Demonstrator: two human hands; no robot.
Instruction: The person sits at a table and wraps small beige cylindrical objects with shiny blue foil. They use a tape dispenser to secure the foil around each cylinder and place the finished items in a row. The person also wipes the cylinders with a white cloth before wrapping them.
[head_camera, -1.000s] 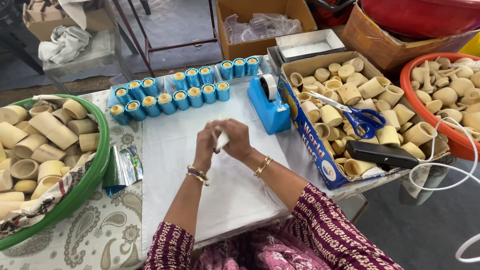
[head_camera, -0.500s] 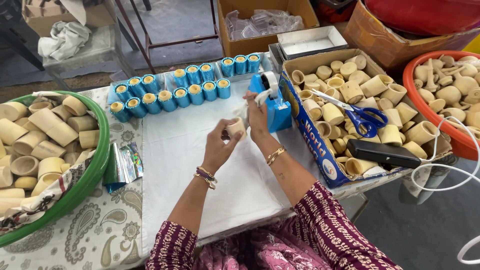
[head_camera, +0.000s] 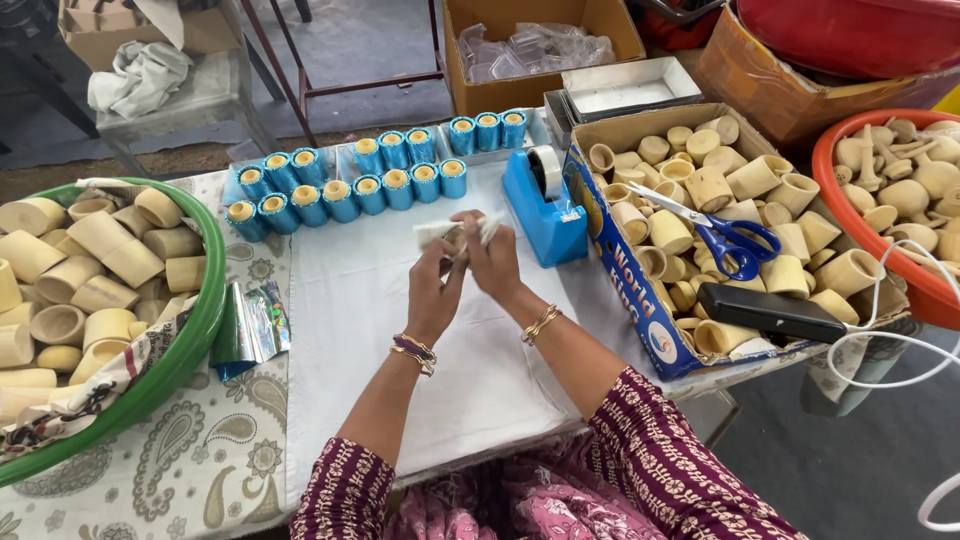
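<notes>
Both hands meet over a white sheet on the table. My left hand grips a small pale wooden cup partly wrapped in something shiny. My right hand pinches the cup's other side with a bit of clear tape at its fingertips. A blue tape dispenser stands just right of the hands. Rows of blue-wrapped cups line the sheet's far edge.
A green basin of bare wooden cups sits at left, with blue foil pieces beside it. A cardboard box of cups at right holds blue scissors and a black tool. An orange basin stands far right.
My hands went from the sheet's middle up to the tape dispenser, then came back a little toward me with the cup held between them.
</notes>
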